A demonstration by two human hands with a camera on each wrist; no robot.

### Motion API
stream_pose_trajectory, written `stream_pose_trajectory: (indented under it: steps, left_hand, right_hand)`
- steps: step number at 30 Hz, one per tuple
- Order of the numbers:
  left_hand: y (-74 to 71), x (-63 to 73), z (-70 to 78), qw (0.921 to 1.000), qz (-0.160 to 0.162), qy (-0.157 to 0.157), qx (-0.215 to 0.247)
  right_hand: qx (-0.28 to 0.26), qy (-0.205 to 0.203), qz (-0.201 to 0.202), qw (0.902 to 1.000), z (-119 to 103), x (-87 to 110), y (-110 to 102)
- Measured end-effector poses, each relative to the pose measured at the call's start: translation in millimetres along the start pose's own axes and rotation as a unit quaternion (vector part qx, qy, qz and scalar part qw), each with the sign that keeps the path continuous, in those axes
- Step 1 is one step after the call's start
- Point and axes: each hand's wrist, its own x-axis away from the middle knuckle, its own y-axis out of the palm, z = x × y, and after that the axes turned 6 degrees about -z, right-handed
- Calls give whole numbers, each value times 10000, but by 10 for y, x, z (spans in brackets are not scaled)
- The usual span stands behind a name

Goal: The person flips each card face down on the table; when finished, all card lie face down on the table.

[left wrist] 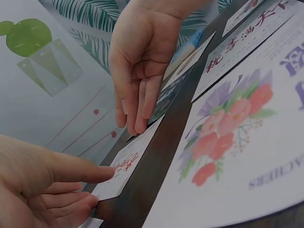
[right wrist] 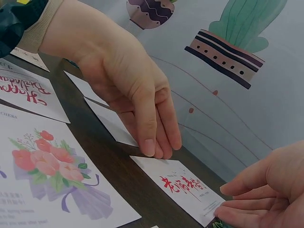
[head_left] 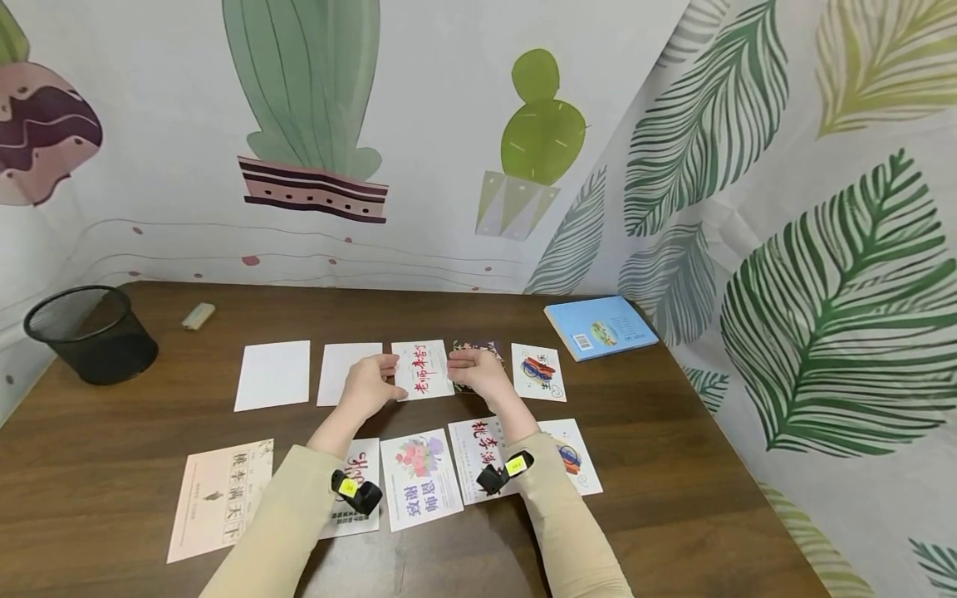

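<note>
A white card with red handwriting-style characters [head_left: 422, 370] lies on the table in the back row. My left hand [head_left: 370, 385] is at its left edge, fingers near the far corner and thumb near the close corner. At the opposite edge, my right hand [head_left: 482, 375] reaches in with extended fingers, over part of a dark patterned card [head_left: 478, 345]. The right wrist view shows the red-lettered card [right wrist: 178, 186] flat between the left hand [right wrist: 137, 95] and the right hand [right wrist: 266, 190]. Whether the fingertips press on it, I cannot tell.
Two blank white cards [head_left: 272, 375] lie to the left, and a card with a colourful drawing [head_left: 538, 371] to the right. Several printed cards, including a flower card [head_left: 421, 477], form a nearer row. Behind are a black mesh bin [head_left: 93, 340], an eraser [head_left: 198, 316] and a blue book [head_left: 601, 326].
</note>
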Motion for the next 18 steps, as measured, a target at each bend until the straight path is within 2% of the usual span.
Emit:
stream_pose_trajectory:
  steps: [5,9,14,18]
  left_hand:
    - [-1,-20,16,9997,187,182,-18]
    - [-44,-64,50,9989,163,329,-285]
    - [-142,-136,92,9947,-247,399,-910]
    - [-203,-205,130,9872,-669,538,-1343]
  right_hand:
    - [-21,-2,-28,10000,7,5,-5]
    - [-49,-46,-60,10000,16,5,-1]
    - [-28,-83,-102,9999,15,4,14]
    - [-26,-39,-57,10000,14,6,22]
